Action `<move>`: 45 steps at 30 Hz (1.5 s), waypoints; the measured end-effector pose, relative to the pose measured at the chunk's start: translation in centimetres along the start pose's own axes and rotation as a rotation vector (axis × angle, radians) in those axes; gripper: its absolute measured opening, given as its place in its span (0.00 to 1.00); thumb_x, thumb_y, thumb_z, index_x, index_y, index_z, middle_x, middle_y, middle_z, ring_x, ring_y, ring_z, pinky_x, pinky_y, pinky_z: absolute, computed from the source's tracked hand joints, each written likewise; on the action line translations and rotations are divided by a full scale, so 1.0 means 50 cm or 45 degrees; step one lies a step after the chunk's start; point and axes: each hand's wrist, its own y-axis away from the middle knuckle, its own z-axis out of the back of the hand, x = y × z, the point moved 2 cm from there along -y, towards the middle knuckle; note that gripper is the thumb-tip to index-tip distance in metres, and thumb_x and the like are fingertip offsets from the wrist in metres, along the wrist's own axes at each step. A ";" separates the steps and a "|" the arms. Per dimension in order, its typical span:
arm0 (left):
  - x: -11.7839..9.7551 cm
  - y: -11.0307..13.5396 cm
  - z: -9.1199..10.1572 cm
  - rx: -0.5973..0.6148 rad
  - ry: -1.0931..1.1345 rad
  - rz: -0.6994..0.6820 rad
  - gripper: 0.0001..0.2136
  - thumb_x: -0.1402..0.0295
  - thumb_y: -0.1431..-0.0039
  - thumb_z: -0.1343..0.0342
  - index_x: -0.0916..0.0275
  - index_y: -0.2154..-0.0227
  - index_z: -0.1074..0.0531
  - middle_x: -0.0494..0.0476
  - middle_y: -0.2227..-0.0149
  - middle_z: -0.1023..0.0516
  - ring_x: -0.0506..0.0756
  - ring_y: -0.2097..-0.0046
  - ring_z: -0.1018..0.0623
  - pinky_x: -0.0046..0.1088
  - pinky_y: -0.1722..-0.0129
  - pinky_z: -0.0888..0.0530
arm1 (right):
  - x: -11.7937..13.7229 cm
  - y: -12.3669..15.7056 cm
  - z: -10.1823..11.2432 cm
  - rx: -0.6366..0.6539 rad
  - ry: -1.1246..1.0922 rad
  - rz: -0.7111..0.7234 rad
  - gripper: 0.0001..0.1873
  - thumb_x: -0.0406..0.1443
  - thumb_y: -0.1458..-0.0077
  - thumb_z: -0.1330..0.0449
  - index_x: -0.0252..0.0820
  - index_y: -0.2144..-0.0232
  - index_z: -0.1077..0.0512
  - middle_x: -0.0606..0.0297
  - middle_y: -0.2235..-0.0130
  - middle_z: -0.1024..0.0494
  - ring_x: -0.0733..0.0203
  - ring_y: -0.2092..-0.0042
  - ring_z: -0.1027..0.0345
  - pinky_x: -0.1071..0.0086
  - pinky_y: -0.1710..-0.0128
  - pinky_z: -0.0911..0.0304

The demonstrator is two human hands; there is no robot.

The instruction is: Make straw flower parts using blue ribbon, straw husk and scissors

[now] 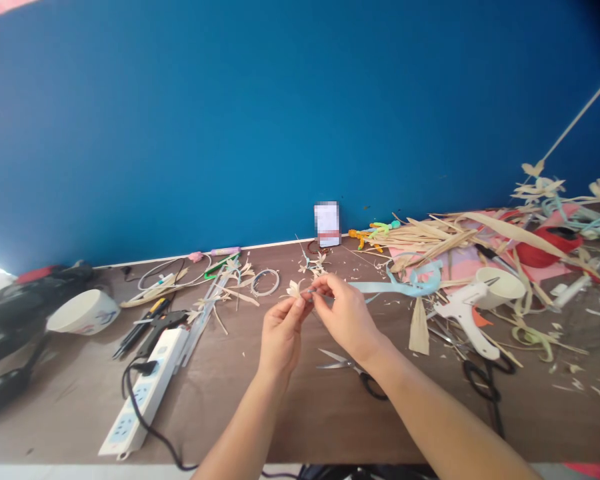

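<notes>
My left hand (281,331) and my right hand (347,315) meet above the middle of the brown table (290,407). Between their pinched fingertips is a small pale straw flower (296,289), with a light blue ribbon (395,287) trailing off to the right from it. Both hands are closed in a pinch. A pair of scissors (353,370) lies on the table just under my right wrist.
A white power strip (145,393) with a black cable lies at left, beside a black glue gun (155,325) and a white bowl (83,312). At right are a white glue gun (465,313), a white cup (500,287), black scissors (485,380) and heaps of straw strips (430,237).
</notes>
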 end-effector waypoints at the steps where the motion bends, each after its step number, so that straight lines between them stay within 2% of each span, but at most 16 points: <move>1: 0.000 -0.001 0.000 0.005 -0.011 0.001 0.05 0.70 0.53 0.42 0.66 0.73 0.24 0.58 0.69 0.22 0.55 0.61 0.25 0.35 0.54 0.34 | 0.001 0.000 0.000 -0.003 0.020 0.008 0.08 0.28 0.53 0.47 0.42 0.68 0.34 0.65 0.71 0.27 0.62 0.67 0.33 0.71 0.67 0.41; 12: -0.003 -0.013 0.021 -0.082 -0.059 -0.029 0.05 0.68 0.56 0.41 0.65 0.76 0.25 0.56 0.72 0.22 0.52 0.66 0.25 0.31 0.58 0.31 | 0.004 0.001 -0.001 0.146 0.330 0.038 0.06 0.34 0.50 0.46 0.43 0.67 0.31 0.65 0.69 0.29 0.62 0.68 0.36 0.71 0.69 0.44; 20: -0.008 -0.016 0.030 -0.148 -0.124 -0.060 0.06 0.68 0.57 0.40 0.65 0.76 0.24 0.55 0.73 0.23 0.53 0.65 0.25 0.31 0.59 0.31 | 0.013 0.002 0.003 0.135 0.439 0.146 0.07 0.36 0.48 0.46 0.42 0.68 0.29 0.62 0.68 0.30 0.59 0.62 0.39 0.68 0.63 0.45; 25: -0.009 -0.014 0.031 -0.177 -0.132 -0.059 0.06 0.68 0.57 0.40 0.65 0.75 0.24 0.55 0.74 0.23 0.53 0.66 0.25 0.33 0.60 0.31 | 0.017 0.007 -0.004 0.183 0.491 0.170 0.09 0.38 0.47 0.47 0.41 0.71 0.29 0.63 0.71 0.27 0.59 0.64 0.39 0.68 0.63 0.46; 31: -0.027 -0.019 0.036 -0.261 -0.109 -0.106 0.07 0.68 0.61 0.38 0.66 0.78 0.25 0.56 0.74 0.23 0.55 0.66 0.25 0.36 0.60 0.30 | 0.017 0.007 -0.021 0.235 0.354 0.075 0.08 0.36 0.48 0.47 0.40 0.73 0.30 0.63 0.72 0.25 0.59 0.67 0.35 0.67 0.64 0.47; 36: -0.060 -0.027 0.054 -0.301 -0.068 -0.163 0.05 0.69 0.61 0.38 0.65 0.78 0.25 0.53 0.74 0.23 0.53 0.65 0.25 0.35 0.58 0.30 | 0.028 -0.003 -0.031 0.248 0.210 0.031 0.07 0.34 0.48 0.48 0.43 0.68 0.30 0.66 0.71 0.24 0.61 0.69 0.34 0.71 0.71 0.47; 40: -0.071 -0.026 0.065 -0.268 -0.051 -0.098 0.05 0.69 0.61 0.38 0.64 0.78 0.25 0.54 0.73 0.22 0.55 0.64 0.24 0.37 0.59 0.30 | 0.026 -0.007 -0.041 0.269 0.078 -0.018 0.07 0.35 0.48 0.49 0.44 0.71 0.30 0.69 0.77 0.26 0.64 0.74 0.36 0.74 0.76 0.48; 45: -0.059 -0.013 0.061 -0.201 0.056 -0.062 0.03 0.70 0.59 0.39 0.62 0.78 0.25 0.56 0.69 0.22 0.59 0.56 0.27 0.38 0.58 0.30 | 0.007 -0.006 -0.055 0.232 -0.065 -0.115 0.10 0.35 0.46 0.52 0.43 0.71 0.31 0.69 0.76 0.26 0.66 0.75 0.35 0.75 0.77 0.46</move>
